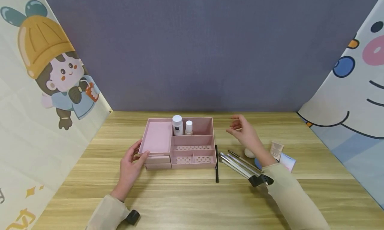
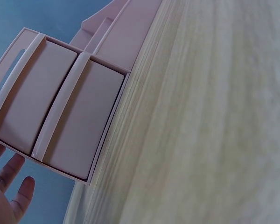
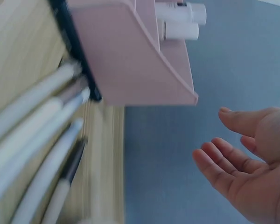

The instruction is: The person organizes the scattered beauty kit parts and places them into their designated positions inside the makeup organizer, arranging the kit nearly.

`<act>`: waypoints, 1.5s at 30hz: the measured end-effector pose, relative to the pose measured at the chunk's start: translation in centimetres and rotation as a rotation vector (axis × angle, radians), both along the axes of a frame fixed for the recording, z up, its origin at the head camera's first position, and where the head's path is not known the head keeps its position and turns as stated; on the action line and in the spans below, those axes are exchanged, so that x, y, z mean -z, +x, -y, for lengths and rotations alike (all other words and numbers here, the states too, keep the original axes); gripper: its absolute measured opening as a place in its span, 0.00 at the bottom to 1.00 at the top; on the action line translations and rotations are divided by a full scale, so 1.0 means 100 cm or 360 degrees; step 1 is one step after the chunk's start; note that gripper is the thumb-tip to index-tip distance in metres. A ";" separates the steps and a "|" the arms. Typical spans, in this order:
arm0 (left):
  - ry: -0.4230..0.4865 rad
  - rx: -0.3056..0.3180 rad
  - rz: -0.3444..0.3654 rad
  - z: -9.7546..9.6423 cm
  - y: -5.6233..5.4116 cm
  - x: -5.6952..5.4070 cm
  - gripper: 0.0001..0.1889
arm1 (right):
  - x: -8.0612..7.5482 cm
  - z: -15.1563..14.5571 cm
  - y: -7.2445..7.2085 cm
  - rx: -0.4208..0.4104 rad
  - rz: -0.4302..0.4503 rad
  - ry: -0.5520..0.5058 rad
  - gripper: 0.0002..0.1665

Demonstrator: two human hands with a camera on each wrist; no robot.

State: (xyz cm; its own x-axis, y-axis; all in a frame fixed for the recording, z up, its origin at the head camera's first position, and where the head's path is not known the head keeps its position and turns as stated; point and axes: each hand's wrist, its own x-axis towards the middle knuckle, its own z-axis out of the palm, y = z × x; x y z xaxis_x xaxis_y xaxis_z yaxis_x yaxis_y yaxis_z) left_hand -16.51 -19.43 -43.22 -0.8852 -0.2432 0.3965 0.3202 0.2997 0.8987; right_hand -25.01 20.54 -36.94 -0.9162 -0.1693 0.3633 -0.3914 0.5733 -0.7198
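A pink desk organizer (image 1: pixel 193 161) with drawers (image 2: pixel 79 112) at its front left stands on the wooden table. My left hand (image 1: pixel 132 163) is at its left front corner, thumb at the front rim and fingers along the left side. A larger white bottle (image 1: pixel 177 126) and a small white-capped bottle (image 1: pixel 188 127) stand upright in the back compartment. To the organizer's right, my right hand (image 1: pixel 244 133) is in the air with fingers loosely bent and nothing in them. Several makeup brushes (image 1: pixel 237 165) lie below it.
A thin black stick (image 1: pixel 217 170) lies along the organizer's right side. Near the right forearm are a whitish round item (image 1: pixel 249 153), a partly hidden blue item (image 1: pixel 258 163), a beige packet (image 1: pixel 276 149) and a pale blue-pink item (image 1: pixel 287 161). A grey wall (image 1: pixel 204 56) rises behind the table.
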 end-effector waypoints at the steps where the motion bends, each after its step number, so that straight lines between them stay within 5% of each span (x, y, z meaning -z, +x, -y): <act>1: -0.0001 0.0001 -0.0005 0.000 0.000 0.000 0.28 | 0.001 -0.005 0.001 0.0016 0.0004 0.0011 0.28; 15: 0.0003 -0.0022 0.0000 -0.001 0.001 0.000 0.26 | 0.005 -0.064 0.010 0.0205 0.0049 0.0192 0.31; 26: 0.0009 -0.0004 0.0032 -0.002 0.002 -0.003 0.26 | 0.006 -0.104 0.017 0.0280 0.0197 0.0297 0.36; 45: 0.0054 0.0002 0.0012 -0.002 0.001 -0.004 0.28 | 0.029 -0.156 0.020 0.0458 0.0516 0.0377 0.45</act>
State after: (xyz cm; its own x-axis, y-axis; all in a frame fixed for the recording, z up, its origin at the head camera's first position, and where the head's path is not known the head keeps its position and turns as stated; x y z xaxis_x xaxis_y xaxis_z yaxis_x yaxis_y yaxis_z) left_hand -16.39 -19.24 -42.87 -0.8885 -0.2551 0.3815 0.3139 0.2687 0.9106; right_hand -22.96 36.19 -39.85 -0.9974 0.0636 0.0339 0.0293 0.7880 -0.6149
